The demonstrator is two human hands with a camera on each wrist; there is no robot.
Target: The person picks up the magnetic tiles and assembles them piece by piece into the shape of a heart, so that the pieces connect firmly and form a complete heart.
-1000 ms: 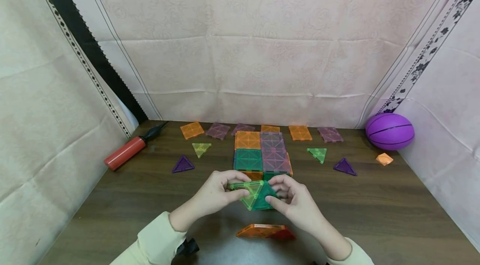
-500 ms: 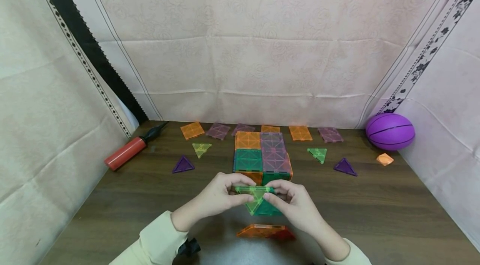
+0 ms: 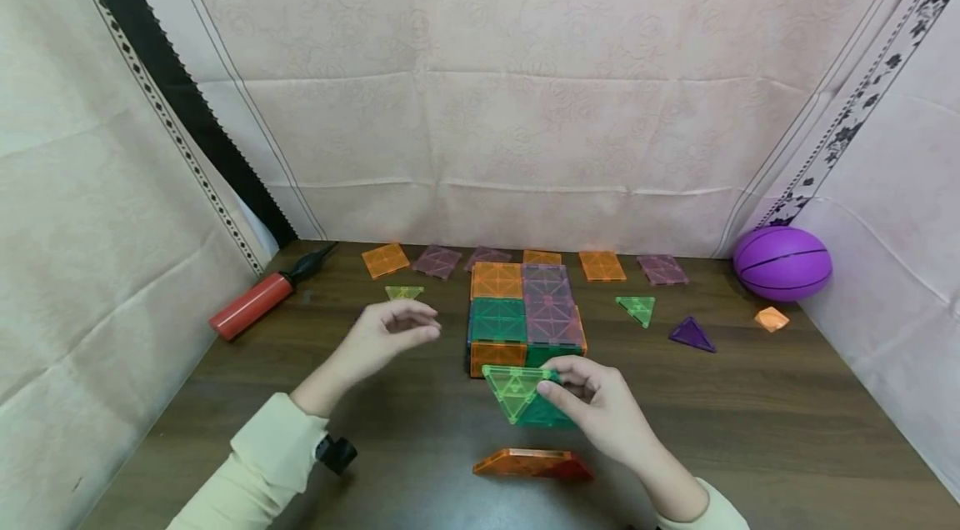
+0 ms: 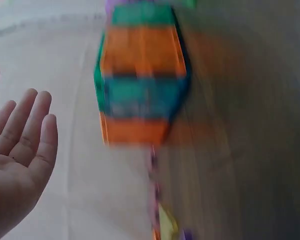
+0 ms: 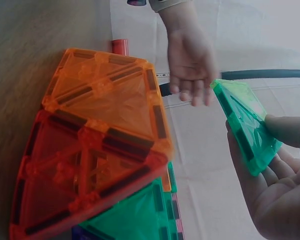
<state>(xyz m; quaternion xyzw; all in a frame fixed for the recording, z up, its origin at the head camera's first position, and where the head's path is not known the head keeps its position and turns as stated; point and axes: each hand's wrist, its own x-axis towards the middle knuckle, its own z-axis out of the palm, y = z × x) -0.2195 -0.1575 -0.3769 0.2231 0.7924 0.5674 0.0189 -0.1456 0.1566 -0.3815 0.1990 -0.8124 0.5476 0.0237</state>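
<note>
My right hand pinches a joined pair of translucent magnetic tiles: a light green triangle and a darker green tile. My left hand is apart from them, over the table's left half, holding nothing; its fingers look extended in the left wrist view. Just beyond the right hand stands a box built of orange, green and purple tiles. Nearer the body, an orange and red tile piece stands on the table. In the right wrist view its orange tile and red tile appear joined.
Orange and purple square tiles line the table's back edge. Green triangle and purple triangle lie right of the box. A red hand pump lies at left; a purple ball and a small orange piece are at right.
My left hand has let go of the green tiles and moved left, now covering most of the left purple triangle. The right hand keeps the tiles, having shifted slightly right.
</note>
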